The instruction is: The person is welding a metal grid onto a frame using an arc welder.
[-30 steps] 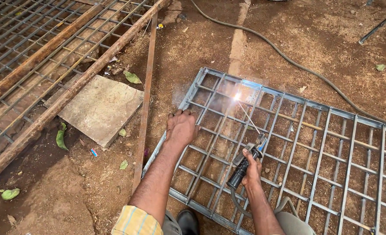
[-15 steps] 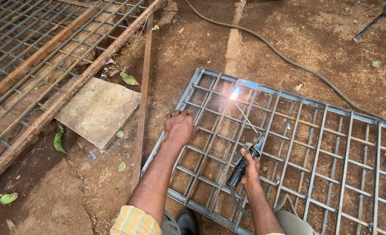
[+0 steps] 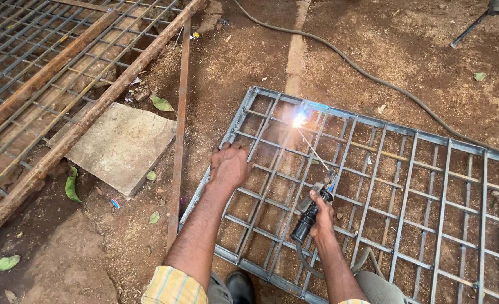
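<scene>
A grey steel grille [image 3: 407, 186] of crossed bars lies flat on the dirt. My left hand [image 3: 229, 164] presses down on its left edge, fingers curled over the frame. My right hand [image 3: 321, 217] grips the black handle of a welding electrode holder [image 3: 311, 209]. A thin rod [image 3: 312, 150] runs up from the holder to a bright blue-white arc [image 3: 299, 119] on a bar near the grille's far edge. A cable [image 3: 303, 263] loops from the holder down toward my knees.
A larger rusty mesh panel [image 3: 30, 67] with long rusty bars fills the upper left. A flat stone slab [image 3: 120, 147] and a loose steel bar [image 3: 179, 124] lie between it and the grille. A hose or cable [image 3: 373, 76] snakes across the dirt beyond.
The arc has shifted a little leftward along the far bar, and the view has dropped slightly. My left hand keeps its place on the grille's edge.
</scene>
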